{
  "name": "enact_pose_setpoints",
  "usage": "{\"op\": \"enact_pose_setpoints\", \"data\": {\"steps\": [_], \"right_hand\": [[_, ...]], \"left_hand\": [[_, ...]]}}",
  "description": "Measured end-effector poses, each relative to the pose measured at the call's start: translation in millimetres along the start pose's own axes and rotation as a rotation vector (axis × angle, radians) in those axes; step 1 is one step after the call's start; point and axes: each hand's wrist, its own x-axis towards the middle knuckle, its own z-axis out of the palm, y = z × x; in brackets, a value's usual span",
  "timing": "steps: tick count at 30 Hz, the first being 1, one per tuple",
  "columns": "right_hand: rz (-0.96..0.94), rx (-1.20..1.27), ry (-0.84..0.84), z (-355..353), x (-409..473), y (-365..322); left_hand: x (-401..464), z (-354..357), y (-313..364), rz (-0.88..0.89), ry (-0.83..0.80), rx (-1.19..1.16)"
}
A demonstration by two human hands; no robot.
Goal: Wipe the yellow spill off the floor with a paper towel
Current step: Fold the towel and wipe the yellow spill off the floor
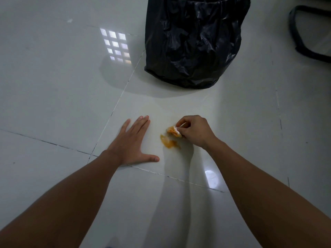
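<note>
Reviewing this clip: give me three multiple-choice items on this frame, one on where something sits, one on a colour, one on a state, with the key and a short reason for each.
1. Where is the bin lined with a black bag?
A. Beyond the spill, farther from the person
B. Between the person's arms
C. To the left of the left hand

2. What colour is the spill on the floor?
A. Blue
B. Yellow-orange
C. Green

3. What is the left hand doing?
A. Gripping the paper towel
B. Lifting the bag
C. Lying flat and open on the tile

Key: 1 A, the bin stands above the hands in the view, past the spill. 2 B, the smear is yellow-orange, and the paper towel is stained the same. 3 C, its fingers are spread on the floor, while the right hand pinches the towel.
</note>
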Motion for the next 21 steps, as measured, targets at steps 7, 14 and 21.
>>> {"op": "enact_pose_setpoints", "data": {"steps": [7,14,21], "right_hand": [[-0.071,-0.102,0.041,4,-2,-1],[-0.168,-0.121,-0.063,-1,-7,0],[-0.245,-0.073,-0.024,9,-5,1]], "left_hand": [[0,0,0,-0.002,-0.006,-0.002],[0,1,0,0.0,-0.004,-0.004],[1,1,0,-0.005,-0.017,-0.008]]}}
